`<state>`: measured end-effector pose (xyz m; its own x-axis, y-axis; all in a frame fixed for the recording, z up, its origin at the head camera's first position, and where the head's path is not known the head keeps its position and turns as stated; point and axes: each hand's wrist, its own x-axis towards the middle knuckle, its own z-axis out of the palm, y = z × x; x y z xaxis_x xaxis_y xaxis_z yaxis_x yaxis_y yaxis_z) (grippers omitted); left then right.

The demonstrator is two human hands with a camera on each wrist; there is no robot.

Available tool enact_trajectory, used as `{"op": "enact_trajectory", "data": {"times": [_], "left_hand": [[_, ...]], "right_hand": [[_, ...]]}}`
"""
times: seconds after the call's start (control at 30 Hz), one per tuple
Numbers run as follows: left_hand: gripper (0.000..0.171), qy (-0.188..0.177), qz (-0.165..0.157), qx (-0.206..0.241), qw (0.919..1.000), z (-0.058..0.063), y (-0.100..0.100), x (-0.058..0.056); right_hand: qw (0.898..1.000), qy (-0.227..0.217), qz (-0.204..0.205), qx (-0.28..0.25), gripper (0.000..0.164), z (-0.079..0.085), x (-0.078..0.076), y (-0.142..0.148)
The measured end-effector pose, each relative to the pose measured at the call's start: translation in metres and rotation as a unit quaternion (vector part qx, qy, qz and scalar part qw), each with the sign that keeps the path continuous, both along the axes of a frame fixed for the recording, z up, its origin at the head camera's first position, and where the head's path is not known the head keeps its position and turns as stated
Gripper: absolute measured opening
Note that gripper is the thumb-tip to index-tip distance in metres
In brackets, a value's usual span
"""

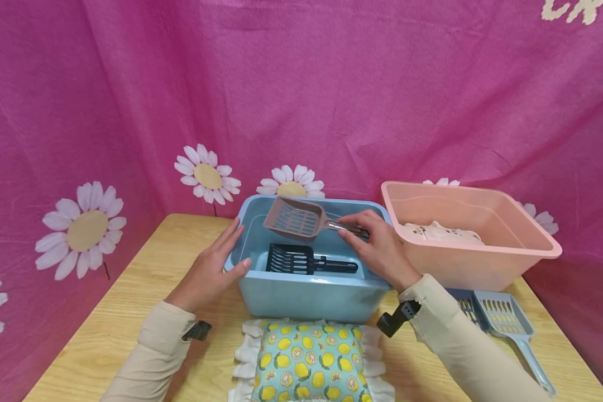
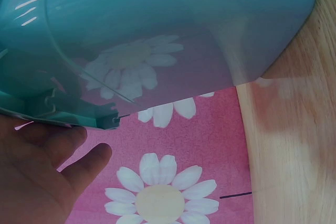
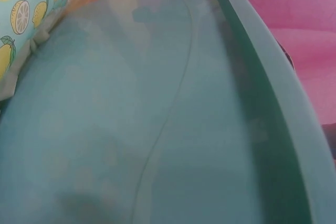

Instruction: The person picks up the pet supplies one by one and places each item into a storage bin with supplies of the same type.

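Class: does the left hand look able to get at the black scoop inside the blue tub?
Probably yes: the left hand is at the rim of the blue tub, whose top is open, and the brown scoop in the right hand doesn't cover the black scoop.

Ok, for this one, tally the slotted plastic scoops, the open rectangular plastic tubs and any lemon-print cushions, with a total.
Slotted plastic scoops: 4 (grey-brown scoop, black scoop, pale blue scoop, partly hidden dark blue scoop)
Open rectangular plastic tubs: 2 (light blue tub, pink tub)
Lemon-print fabric cushion with white ruffle: 1
Total: 7
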<state>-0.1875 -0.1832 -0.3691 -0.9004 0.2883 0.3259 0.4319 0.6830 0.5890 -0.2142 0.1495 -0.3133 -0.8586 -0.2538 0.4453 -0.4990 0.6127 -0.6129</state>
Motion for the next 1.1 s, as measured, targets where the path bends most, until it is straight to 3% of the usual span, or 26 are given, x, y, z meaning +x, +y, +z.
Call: {"op": "enact_trajectory", "data": {"times": [0.27,1.1], "left_hand": [[0.079,-0.004,0.004,0.001,1.0,0.0001,0.0017,0.0022],[0.079,-0.007,0.006,0.002,1.0,0.0006,0.0024,0.0021]], "right_hand": [[1.0,0.001,0.026,-0.003,0.024,-0.0034,-0.0017,-0.0011],[0.999,-0.052,0.014,0.004,0.025,-0.0055,-0.0073,-0.0016]]}}
